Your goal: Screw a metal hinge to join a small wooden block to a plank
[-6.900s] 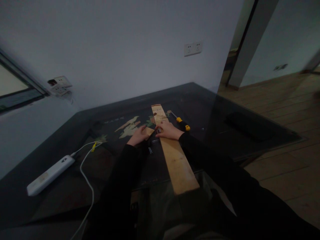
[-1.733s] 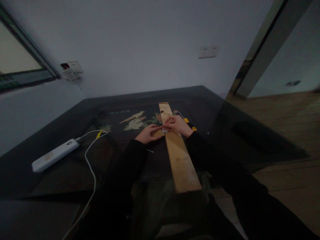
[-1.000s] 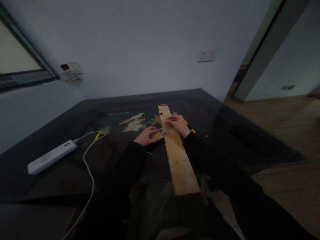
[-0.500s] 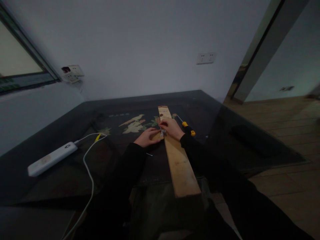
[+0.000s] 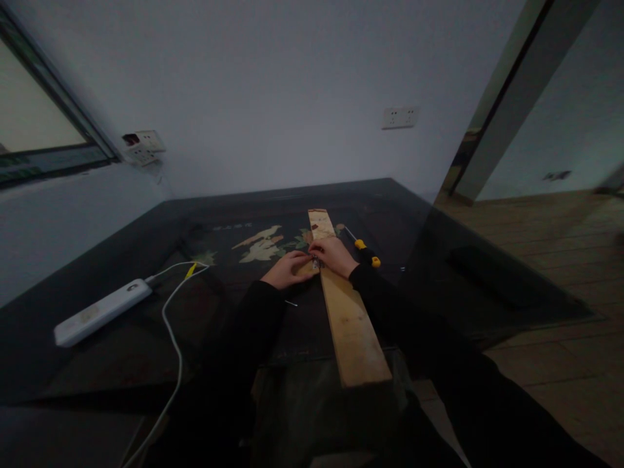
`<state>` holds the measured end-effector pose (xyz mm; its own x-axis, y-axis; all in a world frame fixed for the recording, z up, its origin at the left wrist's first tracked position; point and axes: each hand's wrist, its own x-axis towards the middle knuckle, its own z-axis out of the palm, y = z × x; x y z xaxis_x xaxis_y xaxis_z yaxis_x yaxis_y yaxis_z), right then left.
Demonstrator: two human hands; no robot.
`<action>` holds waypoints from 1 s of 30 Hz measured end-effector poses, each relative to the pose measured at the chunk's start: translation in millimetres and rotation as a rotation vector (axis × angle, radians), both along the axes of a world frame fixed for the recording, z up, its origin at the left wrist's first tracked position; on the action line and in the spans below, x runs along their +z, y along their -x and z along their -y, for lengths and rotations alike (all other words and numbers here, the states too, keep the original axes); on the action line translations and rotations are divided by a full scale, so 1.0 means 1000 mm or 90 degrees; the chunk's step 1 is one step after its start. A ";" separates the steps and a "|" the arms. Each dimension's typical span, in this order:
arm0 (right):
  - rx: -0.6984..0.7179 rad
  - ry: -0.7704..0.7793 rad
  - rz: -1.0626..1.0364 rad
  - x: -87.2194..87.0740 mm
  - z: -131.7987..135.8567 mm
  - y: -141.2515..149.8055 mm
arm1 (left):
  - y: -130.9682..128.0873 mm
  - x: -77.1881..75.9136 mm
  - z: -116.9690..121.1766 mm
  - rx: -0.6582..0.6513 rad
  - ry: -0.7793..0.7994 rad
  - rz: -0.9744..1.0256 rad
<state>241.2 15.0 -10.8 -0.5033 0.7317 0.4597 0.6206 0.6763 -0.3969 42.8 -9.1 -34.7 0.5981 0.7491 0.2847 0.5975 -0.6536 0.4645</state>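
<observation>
Head view: my left hand (image 5: 286,270) pinches the small wood block (image 5: 306,268), center frame, against the long flat board (image 5: 351,325); my right hand (image 5: 335,256), fingers curled, is at the metal hinge (image 5: 316,263), grip unclear. Smooth dark table (image 5: 429,289), straight-edged, open at right. Screwdriver (image 5: 368,252) near right hand.
</observation>
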 end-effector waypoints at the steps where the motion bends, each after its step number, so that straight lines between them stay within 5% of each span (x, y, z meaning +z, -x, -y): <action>1: 0.001 -0.003 0.015 0.000 0.000 0.000 | 0.000 0.000 0.000 0.000 -0.002 0.000; 30: -0.036 -0.052 0.127 0.001 0.004 -0.002 | 0.001 -0.001 0.000 0.001 0.002 0.003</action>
